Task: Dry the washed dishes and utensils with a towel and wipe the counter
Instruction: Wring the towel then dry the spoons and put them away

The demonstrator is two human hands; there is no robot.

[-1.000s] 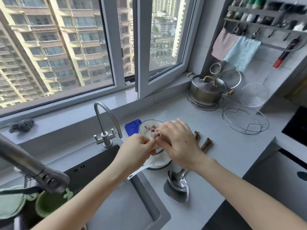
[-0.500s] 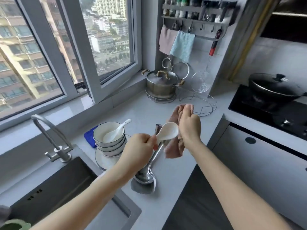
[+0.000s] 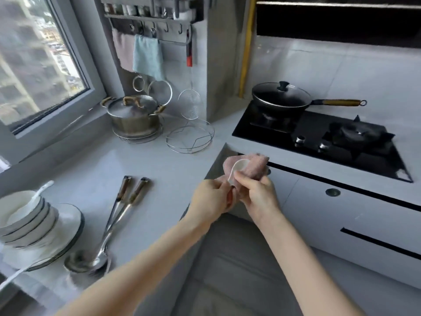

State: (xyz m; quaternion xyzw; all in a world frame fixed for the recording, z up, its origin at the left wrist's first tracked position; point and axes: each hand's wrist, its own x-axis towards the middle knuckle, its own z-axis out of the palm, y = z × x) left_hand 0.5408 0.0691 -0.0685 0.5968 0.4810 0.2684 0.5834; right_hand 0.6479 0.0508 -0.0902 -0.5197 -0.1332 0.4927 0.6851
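Observation:
A white ceramic spoon lies against a pink towel, held in the air off the counter's corner. My left hand pinches the spoon's handle. My right hand grips the towel and presses it round the spoon. On the grey counter at the left stands a stack of white bowls on plates, with another white spoon in the top bowl. A steel ladle and a second long utensil lie beside them.
A lidded steel pot and a wire rack stand at the back of the counter. Cloths hang from a wall rail. A black hob with a lidded pan is at the right.
My view has swung right, away from the sink. Both hands lifted the spoon and towel off the bowls and carried them right, past the counter's corner toward the hob.

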